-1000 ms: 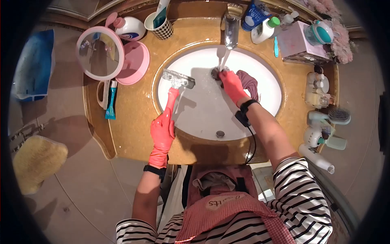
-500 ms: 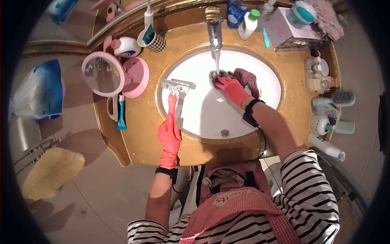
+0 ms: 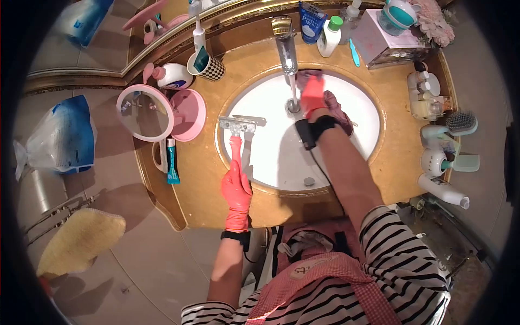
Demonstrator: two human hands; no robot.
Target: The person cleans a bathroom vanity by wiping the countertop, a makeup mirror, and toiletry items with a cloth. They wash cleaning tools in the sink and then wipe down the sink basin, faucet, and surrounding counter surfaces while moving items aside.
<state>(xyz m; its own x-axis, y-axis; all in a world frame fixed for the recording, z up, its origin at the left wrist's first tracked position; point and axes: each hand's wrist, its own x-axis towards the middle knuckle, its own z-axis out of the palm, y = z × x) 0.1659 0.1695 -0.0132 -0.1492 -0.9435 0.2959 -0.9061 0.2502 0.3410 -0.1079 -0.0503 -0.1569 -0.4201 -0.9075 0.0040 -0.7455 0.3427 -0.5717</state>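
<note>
My left hand [image 3: 236, 192], in a pink rubber glove, is closed round the handle of a small squeegee [image 3: 238, 125]. Its wet, clear head hangs over the left side of the white sink [image 3: 265, 162]. My right hand [image 3: 312, 97], gloved alike and blurred by motion, is in the sink just right of the running tap [image 3: 287, 51]. It grips a wet mauve cloth [image 3: 338, 111], which shows beyond the hand and to its right. The fingertips are hidden. Water falls on the drain [image 3: 293, 106] beside the hand.
Left of the sink stand a pink round mirror [image 3: 144, 135], a checkered cup [image 3: 211, 69] and a toothpaste tube [image 3: 172, 162]. Bottles and a blue tube [image 3: 311, 23] line the back. A hairbrush [image 3: 460, 123] and a white bottle [image 3: 444, 190] lie at the right edge.
My right hand has moved away from me, towards the back of the sink, drawing the cloth off the drain. The left hand still holds the squeegee; the view has shifted slightly.
</note>
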